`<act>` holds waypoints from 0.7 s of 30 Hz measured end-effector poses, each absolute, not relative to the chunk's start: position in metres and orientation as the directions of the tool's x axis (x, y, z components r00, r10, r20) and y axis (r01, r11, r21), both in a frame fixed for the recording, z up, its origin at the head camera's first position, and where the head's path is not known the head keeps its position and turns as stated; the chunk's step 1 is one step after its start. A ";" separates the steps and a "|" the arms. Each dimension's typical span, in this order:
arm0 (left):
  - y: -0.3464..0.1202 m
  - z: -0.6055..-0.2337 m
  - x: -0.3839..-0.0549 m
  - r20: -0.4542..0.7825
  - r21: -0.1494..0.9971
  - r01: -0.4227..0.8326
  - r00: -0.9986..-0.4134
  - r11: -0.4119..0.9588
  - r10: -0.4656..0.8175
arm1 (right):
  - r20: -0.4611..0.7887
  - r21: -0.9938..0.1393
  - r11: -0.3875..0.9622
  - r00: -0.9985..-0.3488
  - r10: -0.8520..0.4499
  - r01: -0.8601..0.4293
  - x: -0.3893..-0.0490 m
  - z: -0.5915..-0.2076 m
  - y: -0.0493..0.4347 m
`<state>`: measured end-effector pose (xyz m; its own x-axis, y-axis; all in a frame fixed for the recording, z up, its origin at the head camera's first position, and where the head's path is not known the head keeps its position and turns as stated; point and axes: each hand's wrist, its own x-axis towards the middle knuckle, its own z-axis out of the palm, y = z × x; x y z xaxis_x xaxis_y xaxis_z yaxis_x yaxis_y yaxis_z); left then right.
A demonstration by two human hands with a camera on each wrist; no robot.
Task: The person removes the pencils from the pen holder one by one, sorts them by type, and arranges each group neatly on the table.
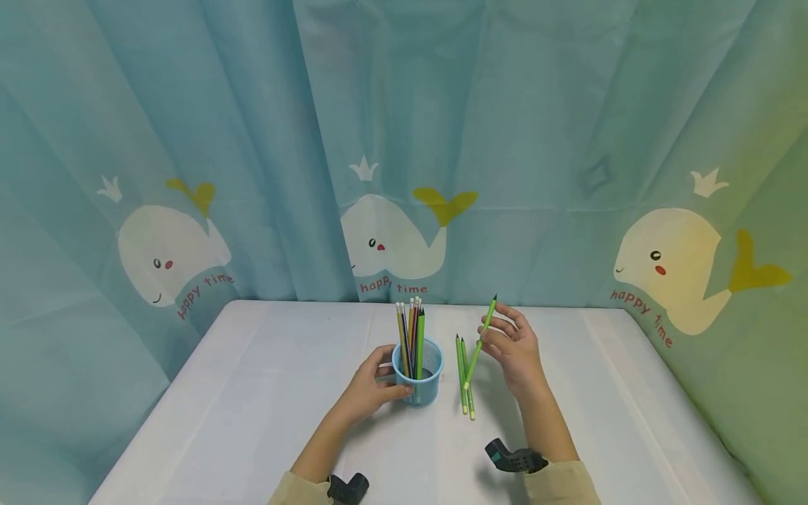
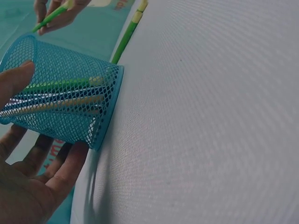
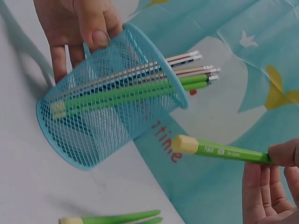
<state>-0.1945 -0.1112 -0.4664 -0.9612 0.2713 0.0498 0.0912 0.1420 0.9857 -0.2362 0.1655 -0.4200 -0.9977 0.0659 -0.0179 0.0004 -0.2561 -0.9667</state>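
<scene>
A blue mesh pencil cup [image 1: 419, 393] stands upright on the white table, with several striped pencils [image 1: 409, 344] and green ones [image 1: 420, 344] leaning inside it. My left hand [image 1: 372, 382] grips the cup from its left side, thumb in front and fingers around the back. Right of the cup, my right hand [image 1: 514, 347] pinches one green pencil [image 3: 229, 151] between thumb and fingers. That pencil is off the table, dark tip up and pale yellow end down. Beneath it, two more green pencils [image 1: 463, 386] lie side by side on the table.
The white table [image 1: 284, 372] reaches back to a teal curtain [image 1: 536, 175] printed with whales. Dark wrist cameras [image 1: 514, 457] are strapped at both sleeves.
</scene>
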 end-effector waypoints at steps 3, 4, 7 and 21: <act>-0.111 -0.467 -0.194 0.043 0.986 0.083 -0.963 0.141 0.266 | -0.033 -0.981 -0.194 -0.997 0.071 0.018 -0.237 -0.422 0.169; -0.111 -0.467 -0.194 0.043 0.987 0.083 -0.963 0.141 0.264 | -0.032 -0.985 -0.173 -0.997 0.073 0.019 -0.238 -0.423 0.170; -0.111 -0.467 -0.194 0.045 0.986 0.084 -0.965 0.141 0.260 | -0.023 -0.994 -0.104 -0.997 0.076 0.015 -0.240 -0.427 0.174; -0.114 -0.466 -0.195 0.038 0.987 0.078 -0.963 0.141 0.266 | -0.045 -0.995 0.087 -0.996 0.076 0.052 -0.251 -0.450 0.183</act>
<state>-0.1954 -0.1135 -0.4662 -0.9633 0.2658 0.0382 0.0781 0.1412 0.9869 -0.2505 0.1833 -0.4503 -0.9961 0.0755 -0.0452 0.0517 0.0865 -0.9949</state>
